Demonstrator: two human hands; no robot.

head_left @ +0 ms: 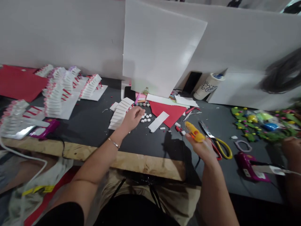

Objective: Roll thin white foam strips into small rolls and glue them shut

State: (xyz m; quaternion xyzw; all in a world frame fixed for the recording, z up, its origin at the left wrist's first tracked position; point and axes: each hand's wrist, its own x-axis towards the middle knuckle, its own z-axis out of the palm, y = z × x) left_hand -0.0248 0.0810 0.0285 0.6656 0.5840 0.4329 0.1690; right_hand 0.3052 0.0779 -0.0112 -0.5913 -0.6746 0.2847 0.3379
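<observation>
My left hand [133, 118] is over the dark table, its fingers bent together beside a fanned stack of white strips [119, 113]; what its fingertips hold, if anything, is too small to tell. Small white pieces [146, 118] lie just right of its fingertips. In my right hand [202, 147] is a yellow glue gun [195, 131], its tip pointing forward and left. Between the hands, a white strip [159, 121] lies partly over a red sheet [166, 111]. Scissors [215, 138] with red and yellow handles rest beside my right hand.
White fan-like pieces [54, 97] and a purple power strip [44, 128] are at left. A white board [162, 47] leans behind, near a cup [207, 86]. At right are green decorations [249, 125], another purple power strip [251, 166] and another person's hand [291, 146].
</observation>
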